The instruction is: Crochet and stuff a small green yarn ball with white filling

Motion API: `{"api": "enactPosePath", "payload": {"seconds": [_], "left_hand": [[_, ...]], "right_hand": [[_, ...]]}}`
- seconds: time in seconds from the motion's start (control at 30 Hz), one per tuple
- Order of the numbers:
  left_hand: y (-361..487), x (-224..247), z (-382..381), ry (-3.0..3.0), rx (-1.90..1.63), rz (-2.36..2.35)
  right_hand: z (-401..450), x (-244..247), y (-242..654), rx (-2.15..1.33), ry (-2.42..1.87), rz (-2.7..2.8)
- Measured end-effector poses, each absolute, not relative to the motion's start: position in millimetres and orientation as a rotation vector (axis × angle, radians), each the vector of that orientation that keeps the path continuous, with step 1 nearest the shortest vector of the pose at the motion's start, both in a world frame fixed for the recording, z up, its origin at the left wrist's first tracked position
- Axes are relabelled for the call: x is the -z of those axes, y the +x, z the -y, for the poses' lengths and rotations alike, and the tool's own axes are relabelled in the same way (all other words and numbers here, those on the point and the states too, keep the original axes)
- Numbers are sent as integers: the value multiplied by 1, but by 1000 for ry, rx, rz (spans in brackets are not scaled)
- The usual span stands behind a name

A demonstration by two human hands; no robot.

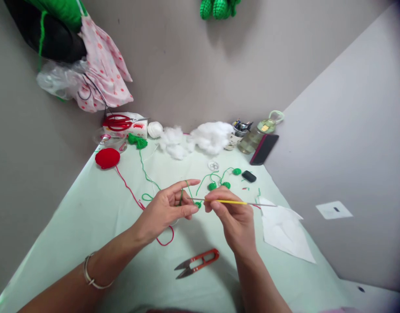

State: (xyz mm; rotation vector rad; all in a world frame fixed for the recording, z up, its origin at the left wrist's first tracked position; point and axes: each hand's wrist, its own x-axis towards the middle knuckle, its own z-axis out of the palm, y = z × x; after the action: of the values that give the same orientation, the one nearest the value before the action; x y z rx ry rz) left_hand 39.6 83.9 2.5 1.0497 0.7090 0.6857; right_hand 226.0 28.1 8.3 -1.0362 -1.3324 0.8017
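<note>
My left hand [167, 208] pinches a small green crochet piece [198, 204] between thumb and fingers. Green yarn [188, 188] loops over its raised index finger. In my right hand [231, 215], held like a pencil, is a crochet hook [231, 201] with a yellow grip. The hook's thin tip points left, close to the green piece and the left fingers; whether yarn is caught on it is too small to tell. Just beyond the hands lie small green crocheted balls [212, 186] with yarn tails. Orange-handled thread snips [198, 263] lie on the table nearer me.
Red yarn [108, 158], a green yarn bundle [138, 141], white stuffing [211, 137], red scissors [118, 122], a pen cup [235, 137], a bottle [257, 134] and a phone [264, 149] line the table's back. White paper [286, 230] lies right, near a black object [248, 176].
</note>
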Motion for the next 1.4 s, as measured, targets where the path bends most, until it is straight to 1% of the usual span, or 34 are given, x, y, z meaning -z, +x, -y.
{"api": "enactPosePath", "payload": {"seconds": [0.13, 0.23, 0.33, 0.6, 0.77, 0.9, 1.07, 1.23, 1.3, 1.4], "left_hand": [[36, 3, -89, 1087, -736, -755], [34, 4, -92, 1094, -775, -775], [34, 2, -94, 1090, -781, -777], [33, 1, -94, 1079, -782, -757], [32, 2, -92, 1068, -776, -727], [35, 3, -90, 1068, -758, -710], [40, 3, -86, 1054, -699, -694], [44, 2, -84, 1064, -653, -709], [44, 3, -84, 1071, -637, -710], [44, 4, -85, 1086, -605, -692]], "right_hand": [[-31, -9, 233, -969, -954, 1151], [-33, -13, 239, -1123, -1084, 1059], [-32, -18, 243, -1166, -1220, 1006], [-33, -26, 262, -964, -1314, 967], [-31, -29, 281, -812, -1089, 873], [-31, -32, 282, -809, -967, 829], [-34, -25, 258, -828, -934, 825], [-27, -15, 237, -877, -1007, 993], [-23, -13, 234, -825, -1037, 1129], [-18, -12, 233, -650, -1111, 1431]]}}
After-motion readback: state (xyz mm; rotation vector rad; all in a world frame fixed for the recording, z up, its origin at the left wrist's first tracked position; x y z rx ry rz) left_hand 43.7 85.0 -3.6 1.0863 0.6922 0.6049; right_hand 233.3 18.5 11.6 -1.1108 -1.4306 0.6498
